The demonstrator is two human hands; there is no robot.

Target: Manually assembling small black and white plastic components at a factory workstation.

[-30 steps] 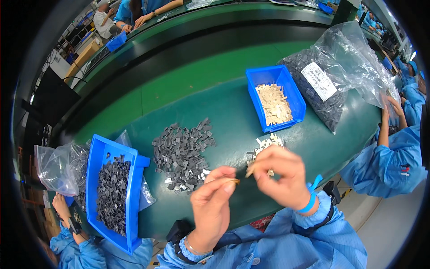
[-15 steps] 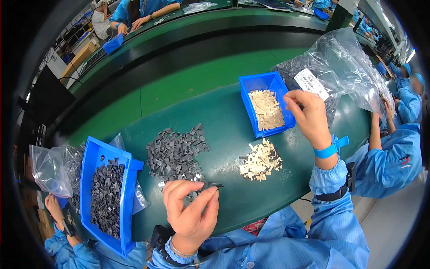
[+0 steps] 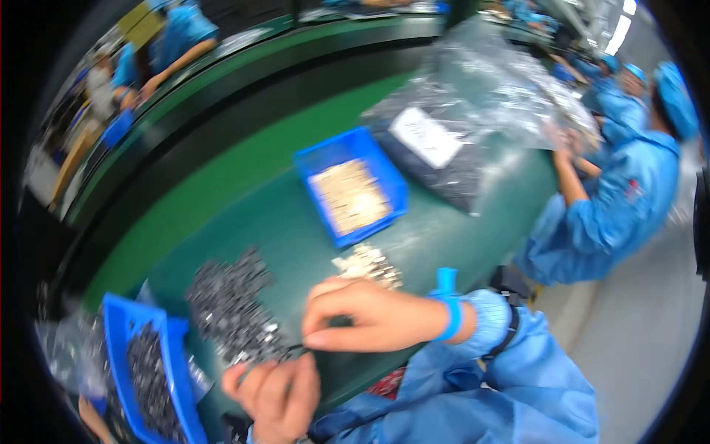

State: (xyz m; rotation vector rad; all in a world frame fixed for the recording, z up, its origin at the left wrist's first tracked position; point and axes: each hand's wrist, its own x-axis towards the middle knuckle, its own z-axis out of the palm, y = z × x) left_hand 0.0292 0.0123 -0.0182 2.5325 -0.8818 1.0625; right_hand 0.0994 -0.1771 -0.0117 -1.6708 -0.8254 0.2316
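My left hand (image 3: 275,394) is closed in a pinch near the table's front edge. At its fingertips is a small black plastic part (image 3: 296,347), blurred. My right hand (image 3: 373,314), with a blue wrist strap (image 3: 452,314), meets it there with thumb and forefinger pressed together; what that pinch holds is too blurred to make out. Just beyond the left hand lies a heap of dark grey plastic parts (image 3: 233,300). A smaller pile of cream pieces (image 3: 367,263) sits behind my right hand, partly covered by it. Farther back, a blue bin (image 3: 399,194) contains many cream pieces (image 3: 347,196).
A second blue bin (image 3: 191,411) with black parts (image 3: 151,377) stands at left. A clear plastic bag (image 3: 481,81) of dark parts with a white label (image 3: 427,138) lies at the back right. A co-worker in blue (image 3: 625,177) works at right; others sit across the line.
My right hand has come from the cream-piece bin to my left hand, fingertips now meeting. The whole view has swung right, so the table's things appear farther left and blurred.
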